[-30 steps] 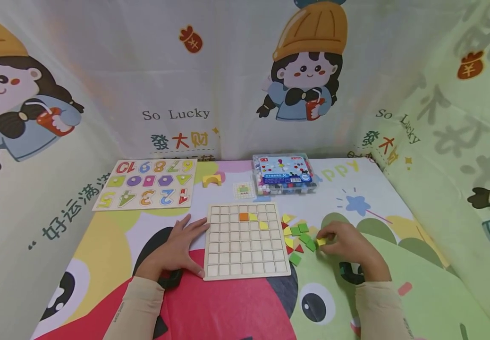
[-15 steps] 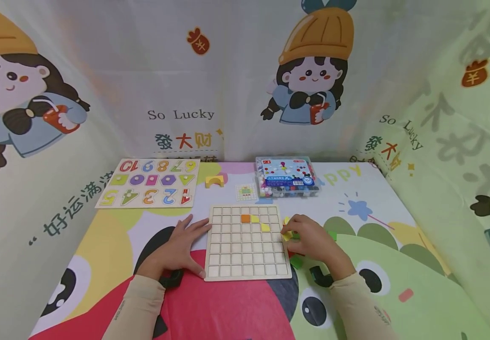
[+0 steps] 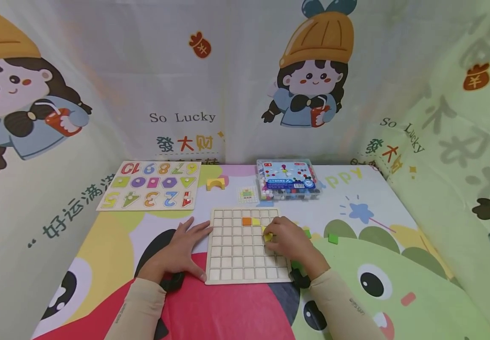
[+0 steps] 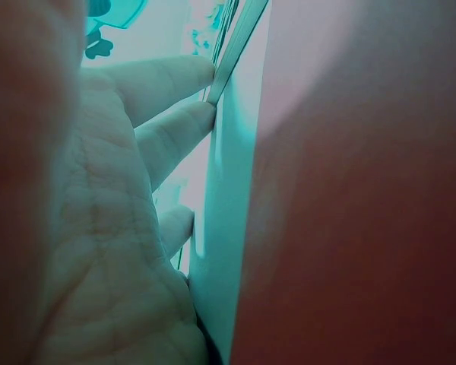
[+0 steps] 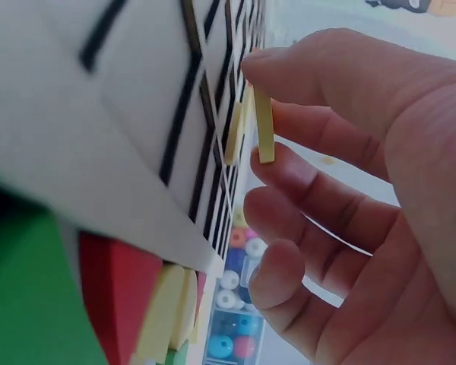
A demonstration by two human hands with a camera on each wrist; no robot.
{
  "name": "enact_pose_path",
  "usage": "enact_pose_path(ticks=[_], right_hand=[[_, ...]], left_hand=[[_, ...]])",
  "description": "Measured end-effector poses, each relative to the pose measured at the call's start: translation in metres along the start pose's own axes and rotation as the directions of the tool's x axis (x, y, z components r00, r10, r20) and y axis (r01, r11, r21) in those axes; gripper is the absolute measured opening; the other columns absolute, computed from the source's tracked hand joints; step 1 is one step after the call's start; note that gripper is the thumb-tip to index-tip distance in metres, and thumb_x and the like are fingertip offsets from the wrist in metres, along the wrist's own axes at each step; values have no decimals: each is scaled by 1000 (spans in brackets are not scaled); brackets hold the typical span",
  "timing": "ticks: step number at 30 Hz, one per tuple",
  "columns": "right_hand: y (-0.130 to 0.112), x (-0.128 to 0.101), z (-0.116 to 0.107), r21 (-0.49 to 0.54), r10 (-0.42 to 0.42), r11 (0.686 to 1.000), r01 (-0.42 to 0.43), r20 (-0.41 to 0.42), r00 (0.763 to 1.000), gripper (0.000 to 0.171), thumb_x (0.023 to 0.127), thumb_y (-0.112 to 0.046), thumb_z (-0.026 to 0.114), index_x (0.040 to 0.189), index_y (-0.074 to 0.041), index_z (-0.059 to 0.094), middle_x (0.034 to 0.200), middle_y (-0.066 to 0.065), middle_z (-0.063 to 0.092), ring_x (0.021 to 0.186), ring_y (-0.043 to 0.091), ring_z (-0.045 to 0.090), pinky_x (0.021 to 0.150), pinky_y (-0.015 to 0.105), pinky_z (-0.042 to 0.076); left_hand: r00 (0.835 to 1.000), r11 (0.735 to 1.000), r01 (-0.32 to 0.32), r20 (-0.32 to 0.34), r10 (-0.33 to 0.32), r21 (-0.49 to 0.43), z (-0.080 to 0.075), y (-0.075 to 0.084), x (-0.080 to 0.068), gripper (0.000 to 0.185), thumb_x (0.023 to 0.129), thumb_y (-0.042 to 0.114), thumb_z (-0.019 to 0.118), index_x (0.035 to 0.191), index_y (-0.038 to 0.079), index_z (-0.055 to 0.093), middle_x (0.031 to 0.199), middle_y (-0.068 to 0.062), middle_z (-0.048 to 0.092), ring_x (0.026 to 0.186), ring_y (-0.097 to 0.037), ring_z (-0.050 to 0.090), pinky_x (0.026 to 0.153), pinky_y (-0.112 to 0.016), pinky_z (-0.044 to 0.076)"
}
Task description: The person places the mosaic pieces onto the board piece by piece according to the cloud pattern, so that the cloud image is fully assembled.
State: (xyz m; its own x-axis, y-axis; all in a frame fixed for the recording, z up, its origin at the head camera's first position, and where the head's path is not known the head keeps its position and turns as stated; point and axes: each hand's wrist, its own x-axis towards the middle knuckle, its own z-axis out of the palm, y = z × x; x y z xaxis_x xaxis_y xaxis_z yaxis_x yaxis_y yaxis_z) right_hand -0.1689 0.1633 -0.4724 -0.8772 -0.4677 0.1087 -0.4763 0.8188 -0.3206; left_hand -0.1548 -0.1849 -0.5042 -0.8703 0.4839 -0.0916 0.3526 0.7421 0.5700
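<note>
A wooden grid board (image 3: 236, 250) lies in the middle of the table. Its upper rows hold an orange square tile (image 3: 247, 221) and a yellow tile (image 3: 256, 221) beside it. My left hand (image 3: 181, 250) has its fingers spread, fingertips and thumb against the board's left edge; the left wrist view shows fingertips (image 4: 205, 114) at that edge. Over the board's right part, my right hand (image 3: 289, 241) pinches a thin yellow tile (image 5: 265, 125) between thumb and fingers. Close behind that tile, another yellow tile (image 5: 234, 133) sits on the grid, mostly covered by the hand in the head view.
Right of the board lie loose tiles, partly behind the right arm: a green square (image 3: 333, 238), a red tile (image 5: 118, 289), several yellow ones. Farther back stand a number puzzle (image 3: 149, 185), a yellow arch block (image 3: 215, 183), a pattern card (image 3: 248, 194) and a bead box (image 3: 288, 179).
My right hand picked up a yellow tile from the loose pieces at the right and carried it left over the board. My left hand stays at the board's left edge.
</note>
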Motion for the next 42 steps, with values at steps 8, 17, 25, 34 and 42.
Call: enact_pose_path(ticks=[8,17,25,34,42], right_hand=[[-4,1,1,-27,19,999,-18,35,999,18,86,-25,89,100,-15,83,97,-1,67,96,16,59,86,38,60],[-4,2,-1,6,43,999,-44,72,996,18,89,-22,87,105,-15,83,100,-1,66,95,14,57,86,38,59],[-3,3,0,24,59,998,-61,81,995,19,89,-21,87,107,-15,83,100,-2,66,96,14,57,88,39,58],[-4,3,2,30,90,995,-93,78,993,21,88,-22,88,107,-16,83,104,-1,69,102,17,61,95,40,59],[-3,3,2,32,72,997,-75,74,995,20,88,-21,88,107,-15,83,103,-1,68,100,16,61,92,40,59]], left_hand=[[1000,1000,-3,3,3,-9,-1,0,0,129,55,61,97,164,20,41,174,-5,31,163,-45,6,128,-74,4],[1000,1000,6,2,-6,-14,-1,0,0,129,54,59,98,164,21,42,174,-5,31,163,-45,6,129,-74,4],[1000,1000,3,3,-3,-18,-1,-1,0,129,54,60,98,163,21,42,174,-4,31,163,-45,6,129,-73,4],[1000,1000,13,0,-13,-21,-1,-2,0,129,54,59,98,164,21,42,174,-4,31,163,-44,5,129,-73,4],[1000,1000,10,1,-10,-15,-1,-3,1,129,54,59,98,164,22,41,174,-4,30,163,-43,6,129,-73,5]])
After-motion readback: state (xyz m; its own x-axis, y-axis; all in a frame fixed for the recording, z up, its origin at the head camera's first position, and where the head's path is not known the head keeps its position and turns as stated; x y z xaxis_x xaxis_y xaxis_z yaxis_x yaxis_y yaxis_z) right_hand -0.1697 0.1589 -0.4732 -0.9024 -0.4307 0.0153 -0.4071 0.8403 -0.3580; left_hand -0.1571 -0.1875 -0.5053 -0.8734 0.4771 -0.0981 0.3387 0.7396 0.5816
